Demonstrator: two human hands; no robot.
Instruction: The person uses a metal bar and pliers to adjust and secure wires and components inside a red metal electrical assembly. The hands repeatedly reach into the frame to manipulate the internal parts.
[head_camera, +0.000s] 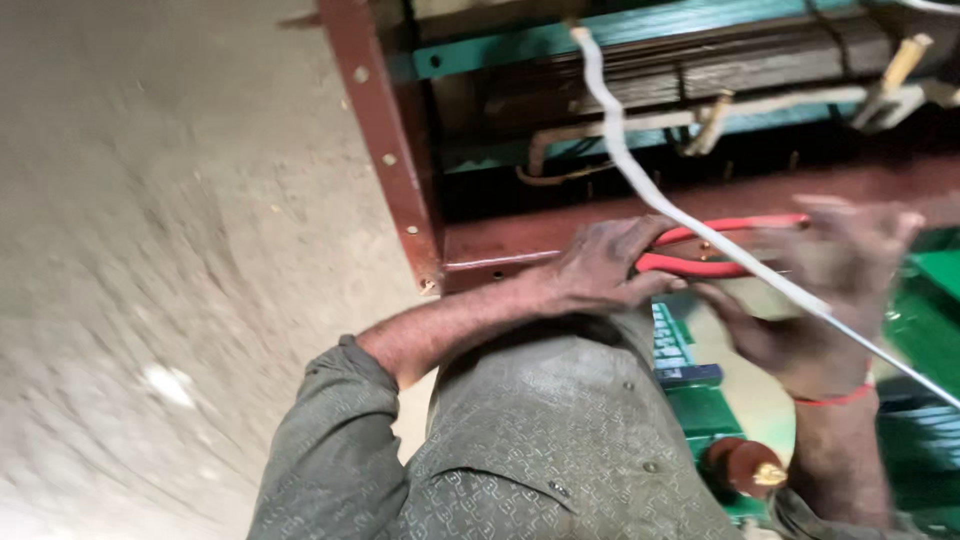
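A bare grey concrete floor (150, 250), smeared by camera motion, fills the left of the view. Next to it a dark red painted steel frame bar (385, 140) with a row of small bolt holes runs down at a slant and meets a horizontal red rail (500, 245) at a corner. Behind that frame sit teal-green metal bars (520, 40) and a stack of dark, flat plates, with a few pale, cloth-wrapped leads (640, 122) running across them.

From the lower left comes a forearm in a rolled-up grey-green patterned sleeve (330, 440). The left hand (600, 265) rests against the red rail, fingers curled over the near ends of a pair of red-handled pliers (720, 245); the handles stand a little apart, and the hand closes around them.

A long white cable (640, 170) comes down from the top of the frame, crosses over the pliers' handles and thins to a bright bare strand toward the lower right edge.

The right hand (820, 290), with a red thread band at the wrist, is blurred; it lies over the far part of the pliers and against the cable, but whether its fingers clasp either cannot be told.

Below the hands lie green painted metal parts (700, 410) and a brown ribbed ceramic insulator with a brass cap (745, 465).
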